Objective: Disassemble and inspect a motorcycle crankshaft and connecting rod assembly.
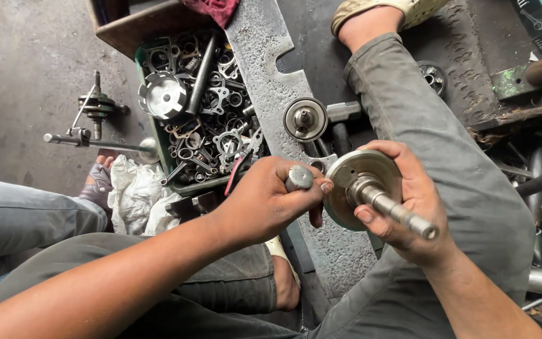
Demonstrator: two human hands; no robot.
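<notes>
While gripped, crankshaft half (371, 188), shaft pointing lower-right

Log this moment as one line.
left hand: grips short metal pin | right hand: holds flywheel shaft | parts bin beyond

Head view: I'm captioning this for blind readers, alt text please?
The right hand holds a metal disc with a shaft, while the left hand grips a short metal pin beside it, above a crate of metal parts.

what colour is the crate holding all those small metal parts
Green, seen along the crate rim in the head view.
</notes>
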